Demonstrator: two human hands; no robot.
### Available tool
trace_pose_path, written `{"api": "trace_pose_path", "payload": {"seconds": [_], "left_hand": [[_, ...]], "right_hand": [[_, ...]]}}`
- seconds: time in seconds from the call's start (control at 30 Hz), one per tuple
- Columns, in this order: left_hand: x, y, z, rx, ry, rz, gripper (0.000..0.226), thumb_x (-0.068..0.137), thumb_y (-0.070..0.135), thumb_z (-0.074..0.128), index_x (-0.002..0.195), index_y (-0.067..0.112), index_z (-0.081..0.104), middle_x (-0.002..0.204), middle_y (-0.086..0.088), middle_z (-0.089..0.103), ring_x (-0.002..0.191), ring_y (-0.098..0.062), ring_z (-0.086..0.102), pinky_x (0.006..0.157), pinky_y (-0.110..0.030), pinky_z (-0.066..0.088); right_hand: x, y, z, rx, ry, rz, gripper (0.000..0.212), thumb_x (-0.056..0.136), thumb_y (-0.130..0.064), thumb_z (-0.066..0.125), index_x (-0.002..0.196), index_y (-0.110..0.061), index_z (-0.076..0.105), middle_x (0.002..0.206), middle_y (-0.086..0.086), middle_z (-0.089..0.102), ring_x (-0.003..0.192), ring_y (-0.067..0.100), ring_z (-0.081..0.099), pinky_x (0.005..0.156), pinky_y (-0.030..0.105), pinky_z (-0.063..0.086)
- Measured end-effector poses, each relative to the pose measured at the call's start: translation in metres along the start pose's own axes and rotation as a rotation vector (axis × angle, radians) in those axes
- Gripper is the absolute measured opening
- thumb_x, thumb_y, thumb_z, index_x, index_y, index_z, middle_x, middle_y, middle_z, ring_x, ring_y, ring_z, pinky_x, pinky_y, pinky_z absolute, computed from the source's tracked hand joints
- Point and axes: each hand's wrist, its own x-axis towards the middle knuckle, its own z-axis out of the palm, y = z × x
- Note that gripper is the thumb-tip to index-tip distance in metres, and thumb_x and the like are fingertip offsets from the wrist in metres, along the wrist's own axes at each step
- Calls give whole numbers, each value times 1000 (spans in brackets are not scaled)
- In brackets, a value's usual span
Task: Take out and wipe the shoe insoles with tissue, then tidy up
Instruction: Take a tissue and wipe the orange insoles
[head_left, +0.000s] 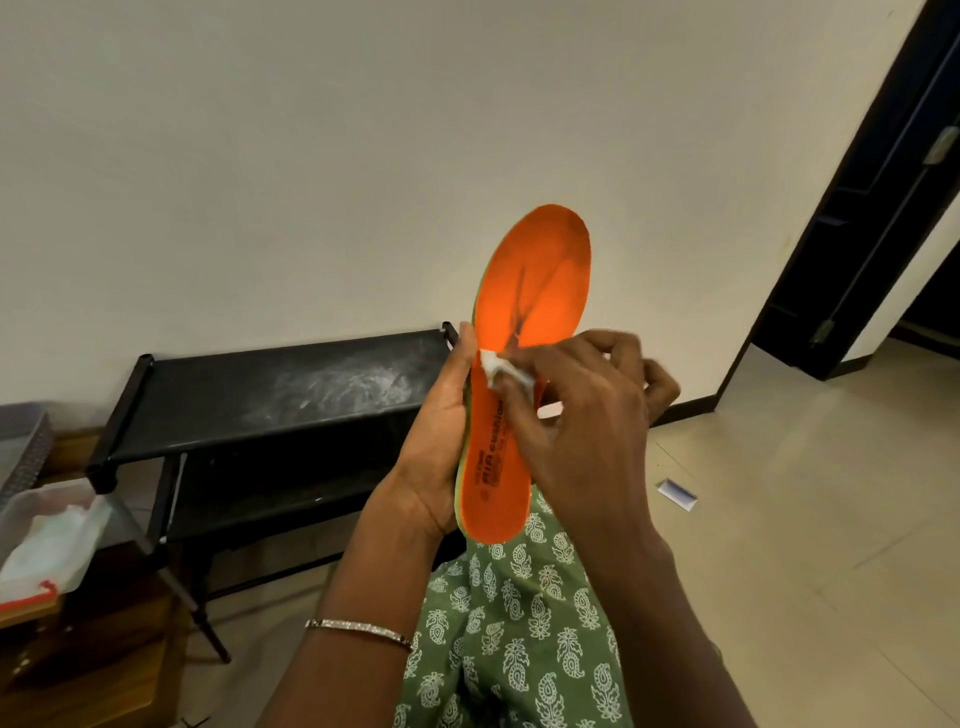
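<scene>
An orange shoe insole (535, 280) with a green edge and black print stands upright in front of me, toe end up. My left hand (441, 436) grips its lower half from the left, thumb along the edge. My right hand (576, 410) pinches a small crumpled white tissue (501, 369) against the middle of the insole's orange face. The heel end hangs just above my lap in green patterned cloth. No shoe is in sight.
A low black shoe rack (270, 395) with a dusty top stands against the wall to the left. A clear plastic box (47, 535) with white tissues sits at far left. A small white packet (678, 493) lies on the tiled floor at right, near a dark door frame (852, 208).
</scene>
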Motion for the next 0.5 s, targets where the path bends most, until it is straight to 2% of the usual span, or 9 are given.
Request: {"api": "trace_pose_path", "payload": {"seconds": [0.13, 0.17, 0.23, 0.27, 0.37, 0.43, 0.5], "left_hand": [[3, 6, -11, 8, 21, -9, 81, 95, 70, 38, 138, 5, 58, 138, -21, 58, 126, -32, 58, 110, -45, 44], [3, 7, -10, -3, 9, -15, 80, 94, 70, 37, 133, 4, 63, 134, -20, 61, 124, -32, 60, 109, -45, 45], [1, 6, -9, -18, 4, 16, 74, 95, 68, 37, 123, 7, 70, 118, -17, 70, 106, -28, 69, 99, -43, 52], [1, 5, -6, -11, 1, 28, 73, 96, 66, 37, 124, 7, 69, 115, -16, 71, 102, -27, 70, 97, -43, 54], [1, 2, -2, -5, 9, 20, 75, 96, 68, 38, 137, 10, 59, 125, -16, 67, 110, -30, 68, 92, -44, 57], [0, 2, -1, -11, -8, 18, 76, 95, 69, 38, 139, 11, 57, 127, -16, 67, 111, -30, 68, 86, -44, 59], [1, 2, -4, -28, -17, 16, 75, 95, 69, 38, 138, 10, 58, 127, -16, 67, 111, -30, 68, 88, -44, 58]], "right_hand": [[-26, -6, -5, 73, -119, -70, 13, 84, -37, 68, 94, -33, 75, 89, -17, 67, 105, 14, 51, 88, 44, 32], [-27, -5, -6, 77, -134, -76, 14, 83, -38, 68, 94, -33, 76, 88, -18, 67, 104, 14, 51, 88, 45, 33], [-20, -2, -6, 56, -122, -70, 13, 83, -42, 67, 90, -35, 76, 86, -18, 67, 104, 14, 51, 86, 44, 30], [-14, -1, -5, 46, -98, -58, 13, 83, -43, 68, 89, -34, 76, 86, -18, 68, 104, 14, 51, 85, 43, 28], [7, 3, 0, 13, -12, -6, 17, 84, -47, 67, 86, -33, 76, 92, -15, 67, 104, 16, 51, 84, 38, 23], [15, 5, 4, -20, -14, 22, 18, 85, -47, 66, 86, -33, 76, 98, -14, 66, 107, 15, 50, 85, 35, 20], [14, 4, 6, 0, -43, 34, 17, 84, -46, 67, 85, -31, 75, 94, -14, 66, 104, 14, 51, 85, 37, 23]]}}
